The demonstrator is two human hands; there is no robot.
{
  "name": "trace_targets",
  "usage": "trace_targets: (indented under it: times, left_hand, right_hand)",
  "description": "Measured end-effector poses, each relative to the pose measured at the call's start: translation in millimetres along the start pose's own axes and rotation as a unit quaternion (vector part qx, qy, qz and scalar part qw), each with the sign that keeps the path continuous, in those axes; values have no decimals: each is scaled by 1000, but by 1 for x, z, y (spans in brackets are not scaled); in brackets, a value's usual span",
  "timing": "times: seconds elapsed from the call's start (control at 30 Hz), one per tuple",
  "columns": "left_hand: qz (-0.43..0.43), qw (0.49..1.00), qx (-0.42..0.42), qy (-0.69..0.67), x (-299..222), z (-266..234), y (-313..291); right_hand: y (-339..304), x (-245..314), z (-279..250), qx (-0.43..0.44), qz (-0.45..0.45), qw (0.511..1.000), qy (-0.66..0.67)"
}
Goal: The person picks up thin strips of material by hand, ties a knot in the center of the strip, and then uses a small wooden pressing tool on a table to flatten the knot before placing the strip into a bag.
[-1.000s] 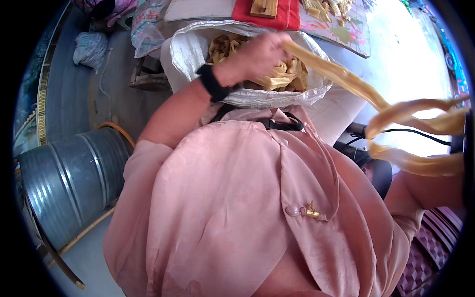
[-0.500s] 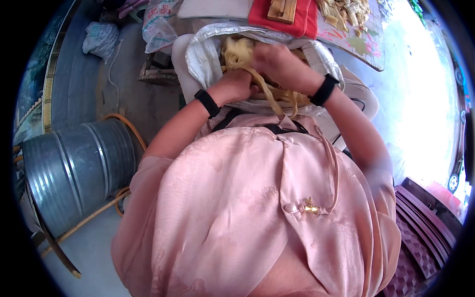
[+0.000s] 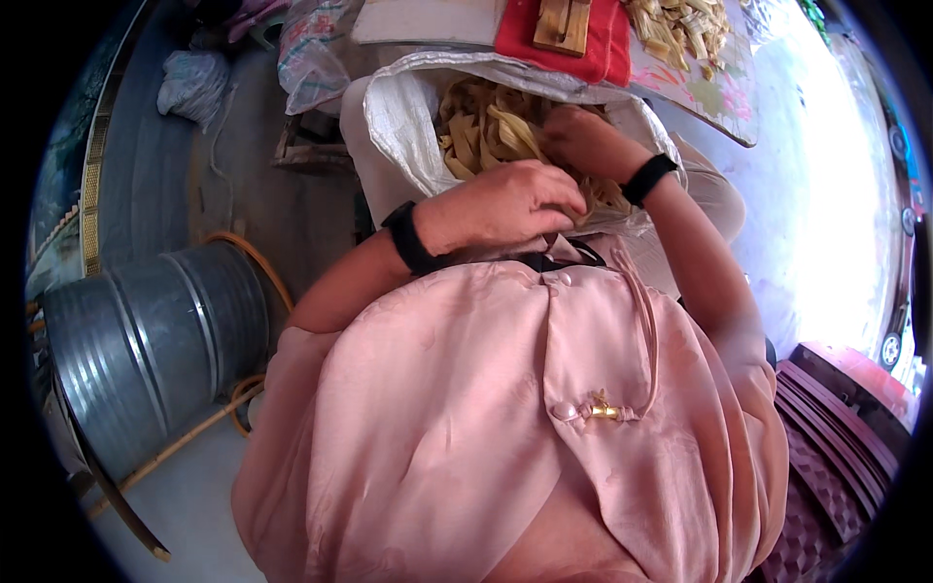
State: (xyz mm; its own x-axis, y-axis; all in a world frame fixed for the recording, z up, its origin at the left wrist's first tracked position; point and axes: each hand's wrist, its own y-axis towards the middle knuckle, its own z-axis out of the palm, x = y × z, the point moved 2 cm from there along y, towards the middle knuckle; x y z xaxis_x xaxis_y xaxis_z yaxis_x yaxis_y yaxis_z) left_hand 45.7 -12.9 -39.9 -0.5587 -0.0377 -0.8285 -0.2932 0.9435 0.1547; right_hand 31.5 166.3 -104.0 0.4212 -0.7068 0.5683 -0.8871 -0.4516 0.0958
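Observation:
A white woven sack (image 3: 398, 121) lies open between my knees, filled with flat, pale-yellow dried strips (image 3: 481, 126) that curl and overlap. Over its near rim, my left hand (image 3: 515, 202) is bent at the fingers, which are drawn together; whatever is in their grip is hidden. Further in, toward the sack's right side, my right hand (image 3: 593, 143) is among the strips with its fingers curled. Its fingertips are partly covered, so what they pinch cannot be made out. Each wrist wears a black band.
Beyond the sack, a low table holds a red cloth (image 3: 607, 60) with a wooden block tool (image 3: 562, 24) and a pile of pale strips (image 3: 685, 29). A ribbed metal drum (image 3: 155, 325) lies at left. Plastic bags (image 3: 313, 53) stand at far left; purple slatted pieces (image 3: 826, 457) are at lower right.
The coiled yellow strip held up between my hands is now down among the others. My left hand has come nearer and right over the near rim; my right hand has moved right and lower.

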Motion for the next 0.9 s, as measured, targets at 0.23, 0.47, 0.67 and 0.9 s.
trace_targets:
  times: [0.23, 0.47, 0.67, 0.9]
  left_hand:
    - [-111, 979, 99, 139, 82, 25, 20]
    - [-128, 973, -192, 2, 47, -29, 23]
    - [-133, 906, -306, -260, 32, -53, 35]
    - [-90, 891, -338, -288, 4, -63, 46]
  right_hand:
    - [-18, 41, -80, -106, 148, 947, 263]
    - [-20, 40, -54, -142, 165, 911, 351]
    - [-1, 53, -39, -149, 121, 910, 368]
    - [0, 62, -61, -301, 127, 862, 388]
